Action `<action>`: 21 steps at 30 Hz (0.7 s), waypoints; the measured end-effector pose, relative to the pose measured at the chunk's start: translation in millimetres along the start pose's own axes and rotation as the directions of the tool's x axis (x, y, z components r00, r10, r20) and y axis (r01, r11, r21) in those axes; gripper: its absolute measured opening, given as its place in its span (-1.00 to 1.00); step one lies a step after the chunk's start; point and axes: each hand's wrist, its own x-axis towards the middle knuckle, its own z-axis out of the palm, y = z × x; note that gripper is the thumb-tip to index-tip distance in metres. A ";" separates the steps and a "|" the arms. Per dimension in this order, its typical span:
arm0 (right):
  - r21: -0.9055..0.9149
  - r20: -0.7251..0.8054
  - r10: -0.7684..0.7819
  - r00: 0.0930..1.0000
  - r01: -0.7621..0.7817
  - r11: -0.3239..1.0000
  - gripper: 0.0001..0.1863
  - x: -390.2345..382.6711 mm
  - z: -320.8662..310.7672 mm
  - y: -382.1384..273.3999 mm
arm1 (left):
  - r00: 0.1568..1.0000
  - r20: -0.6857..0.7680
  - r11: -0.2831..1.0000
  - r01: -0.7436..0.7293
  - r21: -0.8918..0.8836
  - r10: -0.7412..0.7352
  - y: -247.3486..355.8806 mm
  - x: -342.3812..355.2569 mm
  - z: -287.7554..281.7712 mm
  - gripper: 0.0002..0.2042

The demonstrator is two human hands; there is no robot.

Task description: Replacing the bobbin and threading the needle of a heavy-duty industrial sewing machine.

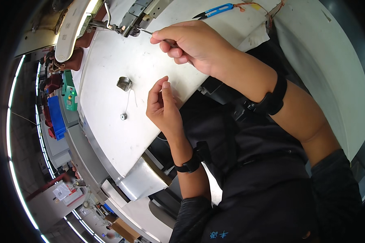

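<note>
Held between the thumb and fingers of my right hand point(186, 42) is a slim metal tool point(146, 31), whose kind I cannot make out. Its thin tip reaches to the metal parts point(130, 25) of a sewing machine at the top. My left hand point(163, 105) hovers over the table's near side, fingers loosely curled and thumb tip by the index finger, with nothing visible in it. To its left on the white table point(105, 60) lies a metal bobbin case point(124, 83). A small bobbin point(123, 116) sits nearer, with a thread trailing off toward the case.
Blue-handled thread snips point(217, 11) lie at the top of the table beside orange cords point(271, 16). The machine's lit arm point(71, 32) juts in at the upper left. Beyond the table's left edge are a green box point(70, 91) and a blue bin point(56, 117).
</note>
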 end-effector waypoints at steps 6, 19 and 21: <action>0.112 0.016 0.057 0.998 -0.058 0.992 -0.87 7.3 8.9 2.8 | 0.997 -0.048 0.996 -0.061 0.069 0.065 -6.8 -1.9 2.5 -0.82; 0.273 0.051 0.156 0.986 -0.164 0.948 -0.84 16.8 10.6 1.6 | 0.998 -0.033 0.996 -0.054 0.071 0.056 -12.3 -1.5 1.2 -0.84; 0.284 0.043 0.167 0.985 -0.173 0.943 -0.84 19.3 13.0 2.3 | 0.999 -0.024 0.997 -0.034 0.068 0.036 -10.7 -2.4 1.1 -0.84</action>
